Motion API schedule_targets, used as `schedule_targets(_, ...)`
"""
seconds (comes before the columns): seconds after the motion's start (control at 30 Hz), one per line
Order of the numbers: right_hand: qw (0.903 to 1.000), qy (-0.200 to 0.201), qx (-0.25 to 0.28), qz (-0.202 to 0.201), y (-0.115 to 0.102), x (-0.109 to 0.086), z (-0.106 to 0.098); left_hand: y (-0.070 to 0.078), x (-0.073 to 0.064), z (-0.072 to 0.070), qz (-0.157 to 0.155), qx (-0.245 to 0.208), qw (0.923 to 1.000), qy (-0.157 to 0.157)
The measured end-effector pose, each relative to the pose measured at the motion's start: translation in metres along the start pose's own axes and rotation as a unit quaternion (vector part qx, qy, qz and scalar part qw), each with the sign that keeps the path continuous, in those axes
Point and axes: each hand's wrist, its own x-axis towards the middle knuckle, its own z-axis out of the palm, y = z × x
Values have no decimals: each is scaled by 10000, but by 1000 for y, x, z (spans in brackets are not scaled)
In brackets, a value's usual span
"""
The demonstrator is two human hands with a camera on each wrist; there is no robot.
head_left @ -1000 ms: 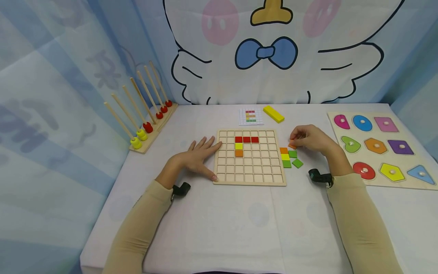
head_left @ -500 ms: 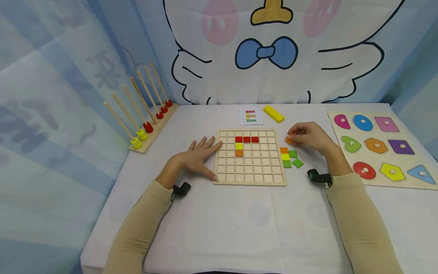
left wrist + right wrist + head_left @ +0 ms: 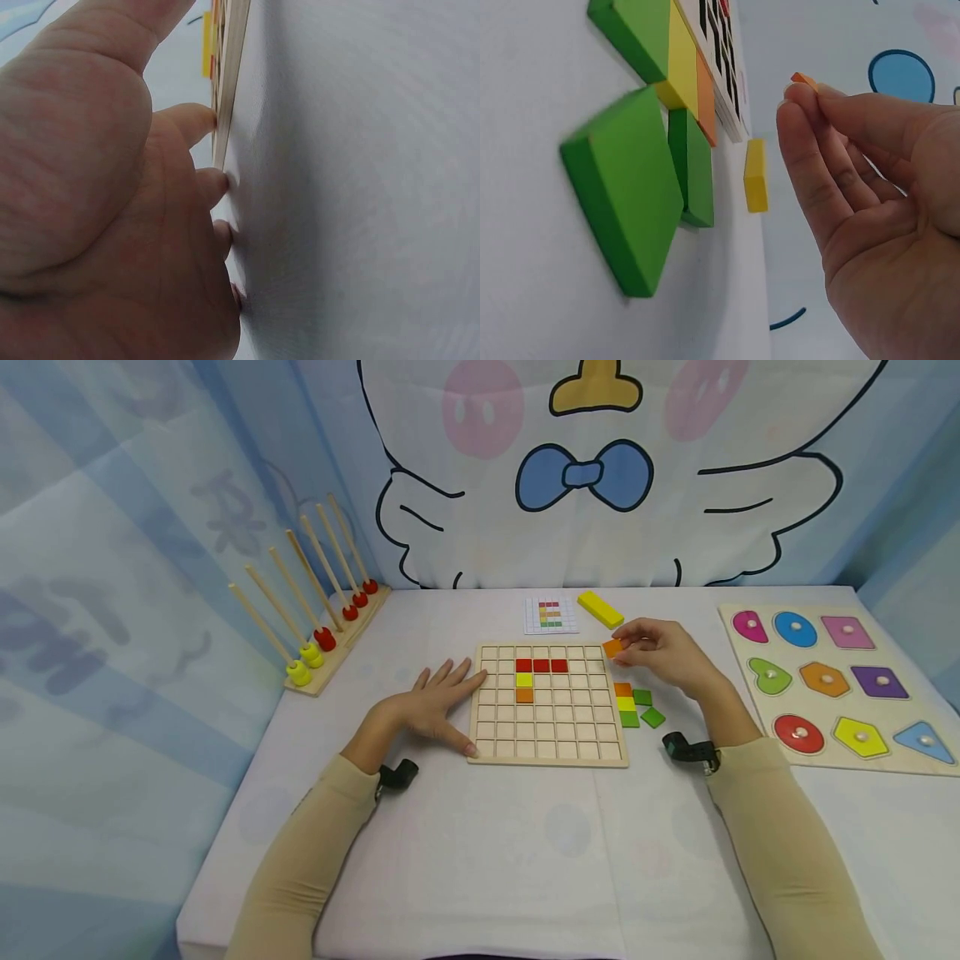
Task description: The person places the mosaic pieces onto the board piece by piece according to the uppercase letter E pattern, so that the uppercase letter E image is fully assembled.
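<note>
My right hand [image 3: 663, 652] pinches an orange square tile [image 3: 612, 648] between thumb and fingertips, over the upper right corner of a wooden grid board [image 3: 573, 727]. In the right wrist view the same orange tile [image 3: 804, 79] barely shows past the fingers. My left hand [image 3: 435, 703] lies spread, its thumb and index fingertips touching the board's left edge. In the board's cells sit a row of three red tiles [image 3: 541, 666], a yellow tile [image 3: 523, 680] below, and an orange tile [image 3: 524, 695] under that. Beside the board's right side lie orange, yellow and green tiles [image 3: 652, 717].
Behind the board are a small pattern card [image 3: 551, 615] and a yellow block [image 3: 600, 609]. A shape puzzle board [image 3: 813, 700] lies at the right. On the left stands a wooden peg rack [image 3: 339, 639] with red and yellow beads.
My right hand has lifted the orange tile from near the loose tiles and carried it left and away from me to the board's corner. The left hand has stayed still.
</note>
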Motion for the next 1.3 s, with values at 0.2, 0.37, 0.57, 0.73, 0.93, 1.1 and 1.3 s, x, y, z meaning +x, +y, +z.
schedule_targets(0.2, 9997, 94, -139, -186, -7, 2, 10, 1, 0, 0, -6, -24, 10000, -4)
schedule_targets(0.37, 9991, 117, -125, -385, -16, 2, 20, 0, -1, 0, 8, -6, 10000, 6)
schedule_targets(0.57, 9980, 65, 45, -628, -28, 2, 33, 0, 0, 0, 28, 15, 10000, 15)
schedule_targets(0.73, 9968, 7, 113, -787, -35, 3, 44, 0, 0, 0, 9, -6, 10000, -15)
schedule_targets(0.93, 9957, -204, 389, -817, -40, 4, 56, 0, 0, 0, 11, -18, 10000, -8)
schedule_targets(1.1, 9946, -466, 575, -727, -43, 4, 64, 0, 0, 0, 2, -6, 10000, -17)
schedule_targets(1.3, 9942, -694, 557, -612, -42, 5, 71, 1, 0, 0, -20, -33, 10000, -34)
